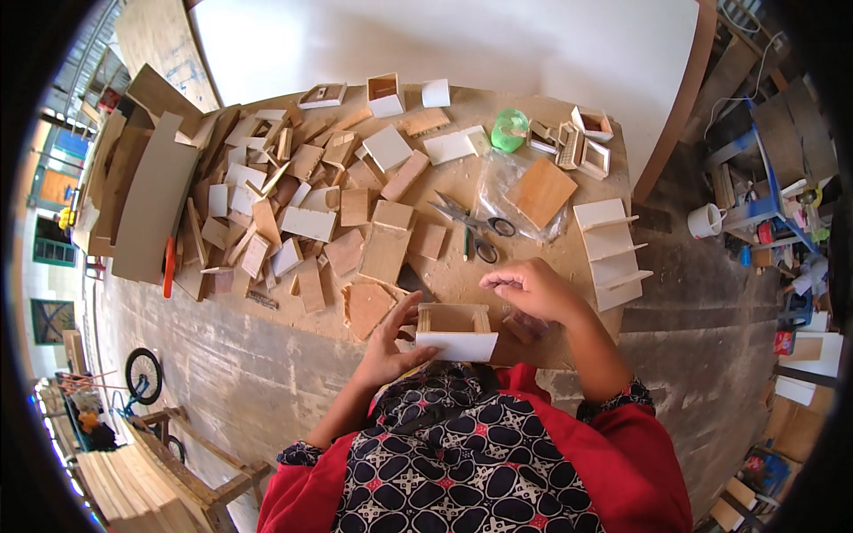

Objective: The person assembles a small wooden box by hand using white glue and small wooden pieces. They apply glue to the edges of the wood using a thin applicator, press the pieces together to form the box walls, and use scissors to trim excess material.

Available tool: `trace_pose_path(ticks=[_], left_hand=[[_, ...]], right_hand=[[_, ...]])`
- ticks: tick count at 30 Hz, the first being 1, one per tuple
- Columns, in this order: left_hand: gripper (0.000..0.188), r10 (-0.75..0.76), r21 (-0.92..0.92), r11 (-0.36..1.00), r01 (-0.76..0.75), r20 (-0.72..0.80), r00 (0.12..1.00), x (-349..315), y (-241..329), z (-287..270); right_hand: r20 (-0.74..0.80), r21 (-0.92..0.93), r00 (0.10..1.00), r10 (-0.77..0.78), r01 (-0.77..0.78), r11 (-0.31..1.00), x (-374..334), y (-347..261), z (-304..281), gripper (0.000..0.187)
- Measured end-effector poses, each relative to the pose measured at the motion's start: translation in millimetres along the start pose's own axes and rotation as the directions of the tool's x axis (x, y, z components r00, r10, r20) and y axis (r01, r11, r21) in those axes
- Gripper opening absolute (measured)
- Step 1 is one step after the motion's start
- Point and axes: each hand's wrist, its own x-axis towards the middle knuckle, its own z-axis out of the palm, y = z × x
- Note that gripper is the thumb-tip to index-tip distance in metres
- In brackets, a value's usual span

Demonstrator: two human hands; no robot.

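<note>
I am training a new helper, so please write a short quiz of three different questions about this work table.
1. True or false: the left hand holds the small wooden box.
2. What lies closest to the scissors? A) white cup B) clear plastic bag C) bicycle wheel
3. What colour is the tape roll?

Key: 1 true. 2 B, the clear plastic bag. 3 green.

Scissors (475, 227) and wood offcuts (302, 213) crowd the tabletop (444, 277) beyond the hands.
</note>
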Motion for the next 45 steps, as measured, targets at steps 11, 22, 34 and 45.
trace_pose_path(ticks=[11,22,34,45], left_hand=[[0.077,-0.033,0.128,0.991,0.039,-0.054,0.998,-1.6,-2.8,-2.2],[0.058,0.04,0.121,0.992,-0.037,-0.025,0.999,-1.2,0.7,-11.9],[0.053,0.115,0.402,0.913,-0.066,-0.1,0.988,17.9,3.5,-3.5],[0.036,0.179,0.52,0.846,-0.119,-0.067,0.981,15.1,2.5,-2.1]], right_hand=[[-0.025,-0.335,0.955,-0.296,0.271,0.902,-22.0,23.5,20.5,0.041],[-0.134,-0.49,0.938,-0.32,0.218,0.844,-26.5,36.1,36.0,0.052],[-0.191,-0.572,0.928,-0.319,0.158,0.805,-23.7,42.4,52.2,0.047],[-0.193,-0.561,0.924,-0.331,0.173,0.809,-24.8,48.2,53.3,0.036]])
